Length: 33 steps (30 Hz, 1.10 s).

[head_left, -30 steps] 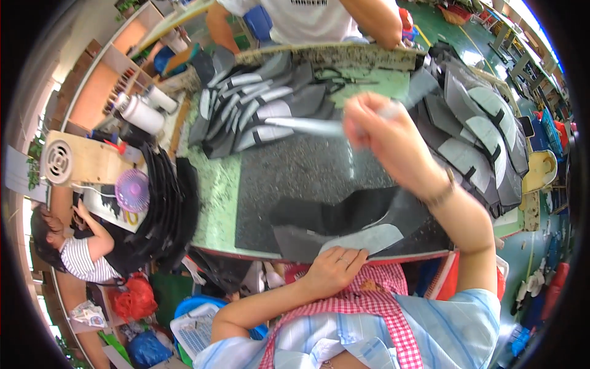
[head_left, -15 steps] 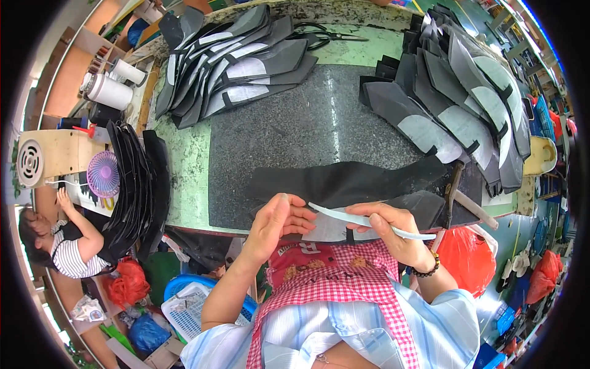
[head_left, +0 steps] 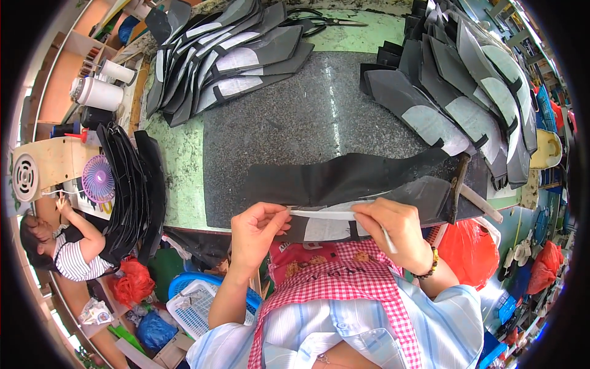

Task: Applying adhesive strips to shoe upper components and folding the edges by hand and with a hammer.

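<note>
A narrow white strip (head_left: 322, 214) is stretched level between my two hands, above the near edge of the work table. My left hand (head_left: 259, 230) pinches one end between thumb and fingers. My right hand (head_left: 396, 230) grips it farther along, and a short tail hangs down below those fingers. Right behind the strip lies a black piece of sheet material (head_left: 338, 177). Partly under my hands is a dark cut piece with a pale grey patch (head_left: 326, 230) and a small black tab.
Stacked dark cut pieces stand at far left (head_left: 239, 58) and far right (head_left: 430, 111). Scissors (head_left: 332, 22) lie at the back. A hammer (head_left: 460, 187) rests near the right edge. A co-worker (head_left: 77, 243) sits at left, by a purple fan (head_left: 98, 178) and a black stack (head_left: 126, 190).
My left hand has taken hold of the strip's free end, and the strip is now pulled straight. My right hand has turned, bending the strip's tail downward.
</note>
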Motion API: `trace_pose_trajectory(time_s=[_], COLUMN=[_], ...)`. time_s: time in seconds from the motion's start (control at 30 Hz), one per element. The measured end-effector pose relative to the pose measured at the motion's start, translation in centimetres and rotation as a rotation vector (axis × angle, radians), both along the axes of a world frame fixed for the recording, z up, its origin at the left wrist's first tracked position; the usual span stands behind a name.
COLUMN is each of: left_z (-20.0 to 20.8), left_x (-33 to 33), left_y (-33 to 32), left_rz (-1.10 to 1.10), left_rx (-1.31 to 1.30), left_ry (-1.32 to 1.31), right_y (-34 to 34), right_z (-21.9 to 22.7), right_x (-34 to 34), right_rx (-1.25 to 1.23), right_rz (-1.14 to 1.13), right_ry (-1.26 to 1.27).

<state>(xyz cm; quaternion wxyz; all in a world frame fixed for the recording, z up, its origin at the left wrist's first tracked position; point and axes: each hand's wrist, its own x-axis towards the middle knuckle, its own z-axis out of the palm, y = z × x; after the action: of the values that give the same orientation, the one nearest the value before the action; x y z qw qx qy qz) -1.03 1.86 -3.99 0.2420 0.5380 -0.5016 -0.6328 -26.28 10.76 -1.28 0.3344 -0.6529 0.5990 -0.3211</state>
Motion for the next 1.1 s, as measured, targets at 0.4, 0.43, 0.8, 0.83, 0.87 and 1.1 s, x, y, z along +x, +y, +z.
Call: trace_pose_trajectory(time_s=[0.4, 0.43, 0.8, 0.83, 0.87, 1.1], left_z=[0.0, 0.0, -0.4, -0.4, -0.6, -0.2], left_x=[-1.1, -1.3, -6.4, -6.3, -6.2, -6.9], left_y=[-1.0, -0.9, 4.1, 4.1, 4.0, 3.6], left_rz=[0.007, 0.002, -0.817, -0.822, -0.817, -0.848], left_rx=[0.036, 0.038, -1.351, -1.313, -1.309, -1.338], left_ry=[-0.237, -0.235, -0.618, -0.588, -0.585, -0.611], right_y=[-1.6, -1.7, -0.3, 0.6, 1.2, 1.5], right_z=[-1.6, -1.6, -2.9, -2.5, -2.4, -1.9], right_x=[0.8, 0.8, -0.7, -1.1, -1.5, -2.1], right_rx=[0.003, 0.018, -0.025, -0.082, -0.139, -0.056], right_rz=[-0.219, -0.228, -0.205, -0.209, -0.211, -0.337], right_ry=[0.162, 0.176, 0.049, 0.022, -0.006, -0.015])
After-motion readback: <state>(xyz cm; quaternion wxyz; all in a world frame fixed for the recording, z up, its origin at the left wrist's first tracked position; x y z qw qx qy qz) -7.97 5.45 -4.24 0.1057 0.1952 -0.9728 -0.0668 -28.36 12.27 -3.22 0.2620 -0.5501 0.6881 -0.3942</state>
